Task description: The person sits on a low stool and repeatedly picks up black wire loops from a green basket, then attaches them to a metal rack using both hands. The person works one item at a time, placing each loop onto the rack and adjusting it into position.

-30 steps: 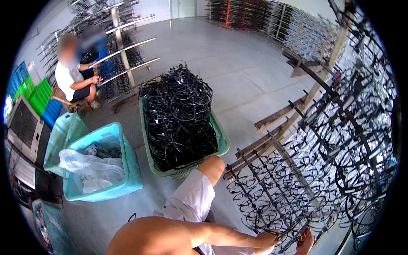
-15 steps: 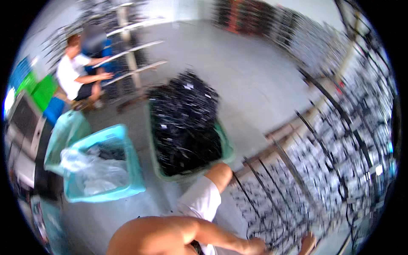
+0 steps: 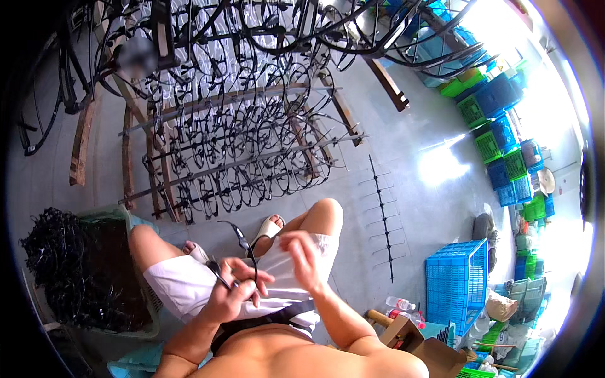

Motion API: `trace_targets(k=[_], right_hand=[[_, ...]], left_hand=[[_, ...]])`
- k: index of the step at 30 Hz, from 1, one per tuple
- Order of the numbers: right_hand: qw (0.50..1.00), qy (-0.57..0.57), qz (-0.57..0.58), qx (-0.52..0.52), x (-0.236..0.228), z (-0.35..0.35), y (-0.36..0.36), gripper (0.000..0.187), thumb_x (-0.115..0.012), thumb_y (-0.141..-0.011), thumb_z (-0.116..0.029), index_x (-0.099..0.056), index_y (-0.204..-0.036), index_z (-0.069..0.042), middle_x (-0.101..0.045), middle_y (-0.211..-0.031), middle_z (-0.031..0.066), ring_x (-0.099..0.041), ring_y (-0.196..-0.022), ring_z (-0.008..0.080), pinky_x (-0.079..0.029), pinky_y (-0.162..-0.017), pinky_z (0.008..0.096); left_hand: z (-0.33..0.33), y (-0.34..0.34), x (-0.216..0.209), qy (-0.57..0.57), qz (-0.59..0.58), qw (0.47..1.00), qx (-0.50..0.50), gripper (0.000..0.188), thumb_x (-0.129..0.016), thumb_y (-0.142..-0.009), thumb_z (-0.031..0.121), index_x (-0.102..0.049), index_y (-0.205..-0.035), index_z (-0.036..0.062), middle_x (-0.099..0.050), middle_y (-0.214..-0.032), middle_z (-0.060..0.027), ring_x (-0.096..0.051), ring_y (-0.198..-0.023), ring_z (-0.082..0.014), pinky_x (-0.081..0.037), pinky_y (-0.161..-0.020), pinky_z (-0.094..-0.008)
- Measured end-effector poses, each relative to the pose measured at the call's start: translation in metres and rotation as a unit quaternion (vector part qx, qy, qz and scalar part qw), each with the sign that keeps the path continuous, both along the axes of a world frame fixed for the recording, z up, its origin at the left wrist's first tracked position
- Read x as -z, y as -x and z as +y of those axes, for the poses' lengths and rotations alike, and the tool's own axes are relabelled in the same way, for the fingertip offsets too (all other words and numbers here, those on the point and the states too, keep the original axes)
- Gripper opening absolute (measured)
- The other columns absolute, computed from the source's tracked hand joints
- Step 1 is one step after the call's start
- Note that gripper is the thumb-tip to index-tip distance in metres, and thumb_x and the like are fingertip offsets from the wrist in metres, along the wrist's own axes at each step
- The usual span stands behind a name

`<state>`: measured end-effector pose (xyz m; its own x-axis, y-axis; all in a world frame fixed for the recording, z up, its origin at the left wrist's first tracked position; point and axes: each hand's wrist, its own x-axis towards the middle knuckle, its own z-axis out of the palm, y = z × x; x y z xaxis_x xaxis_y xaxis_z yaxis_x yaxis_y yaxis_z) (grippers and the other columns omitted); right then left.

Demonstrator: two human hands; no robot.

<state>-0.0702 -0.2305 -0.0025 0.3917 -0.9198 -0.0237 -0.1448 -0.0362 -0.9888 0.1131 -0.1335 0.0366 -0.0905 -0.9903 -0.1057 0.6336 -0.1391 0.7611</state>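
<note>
My left hand (image 3: 234,291) is closed around a thin black curved frame (image 3: 242,238), whose glossy bent end rises above the fingers. Part of it is hidden by the hand. Just to the right, my right hand (image 3: 301,257) is raised over my lap with its fingers apart and nothing visible in it. Past my feet stands a rack of bars (image 3: 246,165) hung with several rows of similar black looped frames (image 3: 220,145). More of these frames hang close overhead along the top edge. On my left, a green bin (image 3: 135,217) holds a tangled heap of black strips (image 3: 60,271).
A long thin bar with cross prongs (image 3: 381,208) lies on the floor to the right. Beyond it are a blue crate (image 3: 455,283), plastic bottles (image 3: 400,303) and an open cardboard box (image 3: 406,340). Blue and green crates (image 3: 498,138) line the right wall.
My view has swung round to the right, so the rack is now ahead and the bin at left. The other person is out of sight. Both hands are now above my lap.
</note>
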Motion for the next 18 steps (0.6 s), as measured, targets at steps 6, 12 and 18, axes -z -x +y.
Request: trace_targets(k=[6, 12, 18], right_hand=[[0.978, -0.096, -0.078, -0.169, -0.015, 0.045, -0.06, 0.041, -0.05, -0.096, -0.015, -0.04, -0.133, 0.001, -0.057, -0.117, 0.0167, -0.055, -0.109, 0.025, -0.043, -0.091, 0.0329], [0.97, -0.121, -0.191, -0.09, -0.037, 0.008, -0.063, 0.024, -0.045, -0.098, -0.009, -0.054, -0.116, 0.003, -0.059, -0.09, 0.0067, -0.056, -0.08, 0.012, -0.046, -0.073, 0.0257], [0.804, -0.313, -0.503, -0.044, -0.063, -0.065, 0.007, 0.035, -0.036, -0.101, -0.031, -0.052, -0.114, -0.002, -0.04, -0.066, -0.0005, -0.034, -0.052, 0.0088, -0.029, -0.044, 0.0238]], left_hand=[[-0.01, 0.01, 0.002, 0.082, -0.018, 0.975, -0.207, 0.046, -0.049, -0.092, 0.019, -0.034, -0.133, 0.0043, -0.052, -0.13, -0.0163, -0.045, -0.123, -0.0238, -0.031, -0.105, -0.0378], [-0.032, -0.024, 0.001, 0.144, -0.349, 0.914, -0.145, 0.052, -0.04, -0.099, 0.03, -0.034, -0.141, 0.0, -0.029, -0.149, -0.0189, -0.026, -0.138, -0.024, -0.017, -0.112, -0.0359], [-0.044, 0.004, -0.001, 0.136, -0.111, 0.97, -0.165, 0.059, -0.052, -0.094, 0.009, -0.023, -0.145, 0.0124, -0.052, -0.112, -0.0151, -0.05, -0.081, -0.0139, -0.043, -0.074, -0.026]])
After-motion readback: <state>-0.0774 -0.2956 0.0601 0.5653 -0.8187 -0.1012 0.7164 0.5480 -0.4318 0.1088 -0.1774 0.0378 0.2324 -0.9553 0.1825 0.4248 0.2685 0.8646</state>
